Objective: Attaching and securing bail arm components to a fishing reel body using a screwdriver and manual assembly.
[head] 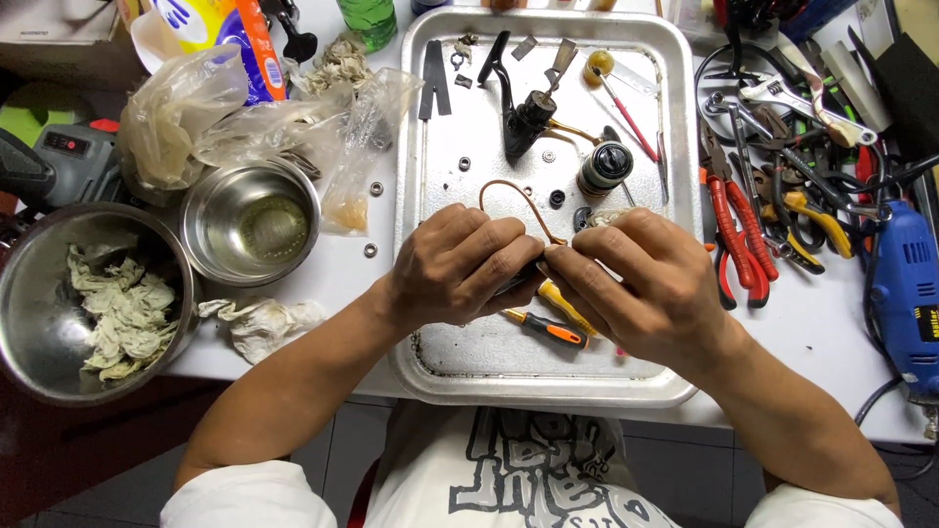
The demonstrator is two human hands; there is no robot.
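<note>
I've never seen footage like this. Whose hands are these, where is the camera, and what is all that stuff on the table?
There is no machine here: a person works with two bare hands, and the one picture comes from a camera worn on their head, looking down. The left hand and right hand meet over a metal tray, pinching a small part with a curved copper-coloured wire loop; the part itself is mostly hidden by the fingers. In the tray lie a black reel body, a small round spool, washers and an orange-handled screwdriver. Left of the tray stand two steel bowls: a small one holding liquid and a large one holding crumpled wipes. Right of it lie red-handled pliers and a blue power tool.
</note>
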